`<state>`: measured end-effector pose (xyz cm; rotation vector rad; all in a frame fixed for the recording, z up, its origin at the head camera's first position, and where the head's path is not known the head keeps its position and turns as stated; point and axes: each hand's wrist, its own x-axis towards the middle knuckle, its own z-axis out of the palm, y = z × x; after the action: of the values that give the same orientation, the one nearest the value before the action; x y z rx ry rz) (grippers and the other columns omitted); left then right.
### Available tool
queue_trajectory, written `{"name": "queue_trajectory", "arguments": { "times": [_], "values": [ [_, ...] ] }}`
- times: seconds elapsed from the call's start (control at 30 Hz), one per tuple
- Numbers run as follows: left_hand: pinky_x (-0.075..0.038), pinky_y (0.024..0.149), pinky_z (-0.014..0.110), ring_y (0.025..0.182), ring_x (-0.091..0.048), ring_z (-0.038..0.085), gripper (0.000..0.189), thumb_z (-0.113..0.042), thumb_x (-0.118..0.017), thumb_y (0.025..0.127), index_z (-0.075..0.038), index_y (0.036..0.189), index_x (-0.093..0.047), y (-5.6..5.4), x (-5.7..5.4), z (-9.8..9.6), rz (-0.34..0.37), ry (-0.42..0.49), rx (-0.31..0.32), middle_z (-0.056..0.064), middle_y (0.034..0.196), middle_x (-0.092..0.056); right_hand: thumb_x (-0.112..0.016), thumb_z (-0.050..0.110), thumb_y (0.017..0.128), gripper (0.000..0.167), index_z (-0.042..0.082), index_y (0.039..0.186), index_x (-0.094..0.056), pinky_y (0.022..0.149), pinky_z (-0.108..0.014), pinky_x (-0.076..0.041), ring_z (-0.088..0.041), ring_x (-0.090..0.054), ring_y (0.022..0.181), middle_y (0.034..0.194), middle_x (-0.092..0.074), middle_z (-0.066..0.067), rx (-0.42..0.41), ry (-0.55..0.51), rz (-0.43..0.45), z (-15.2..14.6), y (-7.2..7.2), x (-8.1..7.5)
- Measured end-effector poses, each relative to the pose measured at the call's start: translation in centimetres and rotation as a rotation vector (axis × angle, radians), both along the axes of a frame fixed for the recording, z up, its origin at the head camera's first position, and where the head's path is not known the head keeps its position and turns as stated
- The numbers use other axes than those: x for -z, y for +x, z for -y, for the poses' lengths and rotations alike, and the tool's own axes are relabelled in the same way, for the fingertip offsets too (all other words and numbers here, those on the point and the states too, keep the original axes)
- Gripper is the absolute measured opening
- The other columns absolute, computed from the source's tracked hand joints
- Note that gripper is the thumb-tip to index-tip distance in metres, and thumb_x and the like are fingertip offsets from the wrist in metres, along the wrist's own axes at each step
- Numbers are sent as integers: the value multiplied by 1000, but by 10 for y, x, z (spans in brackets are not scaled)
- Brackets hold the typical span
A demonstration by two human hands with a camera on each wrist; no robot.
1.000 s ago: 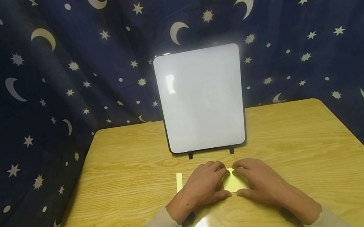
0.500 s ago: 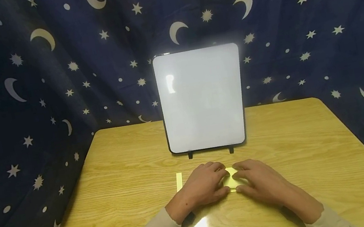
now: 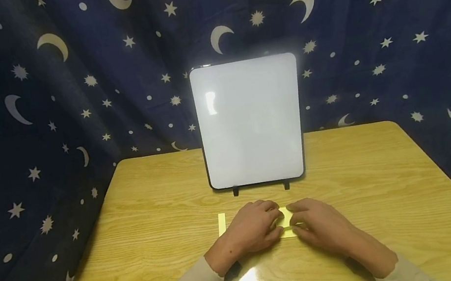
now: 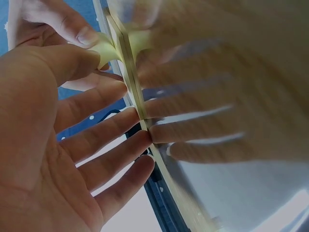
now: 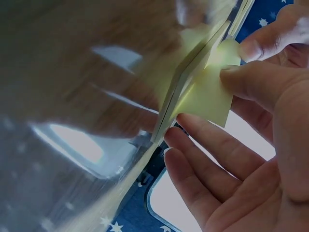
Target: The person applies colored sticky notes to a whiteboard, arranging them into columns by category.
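Both hands meet over a small pad of yellow sticky notes [image 3: 289,233] lying on the table. A sticky note [image 5: 207,99] on its top has its near edge lifted and bows upward in the right wrist view. My left hand [image 3: 255,227] holds the raised edge at the thumb, its other fingers stretched along the pad's side. At the opposite end of that edge, my right hand [image 3: 322,224] holds the note with its thumb, while its other fingertips touch down by the pad [image 5: 176,89]. The hands partly cover the pad in the head view.
A whiteboard [image 3: 251,121] with a black frame stands upright behind the hands on two small black feet [image 3: 236,191]. Left of the left hand lies a yellow paper strip [image 3: 221,224], partly hidden by that hand. A star-patterned curtain [image 3: 141,65] surrounds the wooden table [image 3: 152,212].
The note's near edge has risen and bent away from the person, with the pad now showing beneath it. My right thumb has shifted slightly away from the person; the left hand has barely moved.
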<state>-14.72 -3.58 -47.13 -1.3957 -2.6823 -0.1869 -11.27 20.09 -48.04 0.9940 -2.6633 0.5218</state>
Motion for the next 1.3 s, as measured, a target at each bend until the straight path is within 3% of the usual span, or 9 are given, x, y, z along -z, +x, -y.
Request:
{"name": "queue_trajectory", "arguments": {
  "times": [0.33, 0.73, 0.9, 1.0, 1.3],
  "values": [
    [-52, 107, 37, 127, -64, 19, 34, -41, -67, 102, -19, 126, -73, 7, -3, 0, -9, 43, -9, 0, 137, -67, -87, 10, 84, 18, 21, 80, -73, 90, -45, -61, -26, -73, 108, 117, -78, -8, 40, 4, -14, 3, -1, 0],
    [-53, 98, 32, 124, -62, 16, 27, -39, -71, 98, -20, 118, -74, 23, -17, 4, -183, 72, 51, -4, 128, -68, -83, 6, 83, 22, 20, 82, -67, 81, -39, -62, -18, -73, 99, 105, -77, -2, 60, -16, 7, 5, -5, -2],
    [-53, 96, 31, 120, -62, 14, 24, -38, -71, 98, -21, 116, -74, 32, -20, 3, -219, 44, 91, -6, 123, -69, -81, 6, 83, 32, 24, 76, -56, 65, -27, -50, -7, -58, 79, 83, -63, 11, 61, -38, 0, 5, -8, -3],
    [-52, 97, 31, 117, -63, 13, 22, -38, -70, 99, -22, 113, -73, 37, -22, 0, -231, 38, 108, -7, 121, -69, -80, 6, 84, 37, 26, 73, -50, 62, -24, -42, -5, -49, 73, 77, -53, 14, 66, -42, 10, 5, -10, -3],
    [-51, 91, 26, 106, -65, 9, 21, -38, -71, 97, -23, 112, -72, 46, -21, -5, -212, 15, 138, -9, 114, -69, -79, 7, 88, 28, 25, 82, -58, 61, -26, -43, -4, -46, 70, 74, -49, 15, 85, -34, 59, 2, -12, -4]
  ]
}}
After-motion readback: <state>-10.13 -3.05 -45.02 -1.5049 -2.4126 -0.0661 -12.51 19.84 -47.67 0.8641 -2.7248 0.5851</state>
